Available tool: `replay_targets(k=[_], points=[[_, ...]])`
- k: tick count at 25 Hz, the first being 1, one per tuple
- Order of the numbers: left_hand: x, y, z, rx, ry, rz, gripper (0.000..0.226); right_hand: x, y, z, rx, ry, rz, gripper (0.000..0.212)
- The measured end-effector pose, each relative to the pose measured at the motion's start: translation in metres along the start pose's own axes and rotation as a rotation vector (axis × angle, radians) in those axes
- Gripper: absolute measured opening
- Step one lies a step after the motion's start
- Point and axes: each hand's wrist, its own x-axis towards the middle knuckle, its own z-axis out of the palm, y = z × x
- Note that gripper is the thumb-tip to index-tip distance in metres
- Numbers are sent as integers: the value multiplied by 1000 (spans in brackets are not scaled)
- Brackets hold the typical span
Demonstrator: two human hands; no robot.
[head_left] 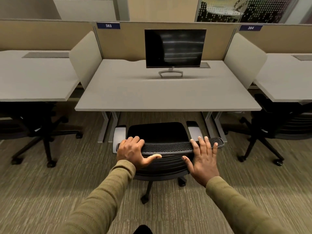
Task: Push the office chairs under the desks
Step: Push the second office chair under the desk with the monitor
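A black mesh-backed office chair (158, 132) stands on the carpet just in front of the middle grey desk (167, 95), its seat out in front of the desk's front edge. My left hand (133, 152) grips the left end of the backrest's top edge, fingers curled over it and thumb behind. My right hand (204, 159) lies flat with fingers spread against the right part of the backrest, fingertips over the top edge. Grey armrests show on both sides of the seat.
A dark monitor (174, 48) stands at the back of the middle desk. Beige dividers separate it from a left desk (33, 76) and right desk (287, 78). A black chair (38, 125) sits under the left desk and another black chair (276, 125) under the right.
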Motion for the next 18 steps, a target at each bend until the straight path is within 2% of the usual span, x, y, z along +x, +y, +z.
replay_targets(k=[3, 7, 14, 18], points=[[23, 14, 9, -4, -3, -9, 88, 25, 20, -8, -142, -167, 24, 99], [67, 23, 27, 16, -8, -32, 88, 73, 44, -9, -227, -303, 50, 116], [161, 19, 68, 38, -11, -14, 94, 178, 77, -5, -335, -532, 28, 124], [217, 12, 89, 14, -12, -19, 97, 232, 91, 3, -341, -576, 29, 125]])
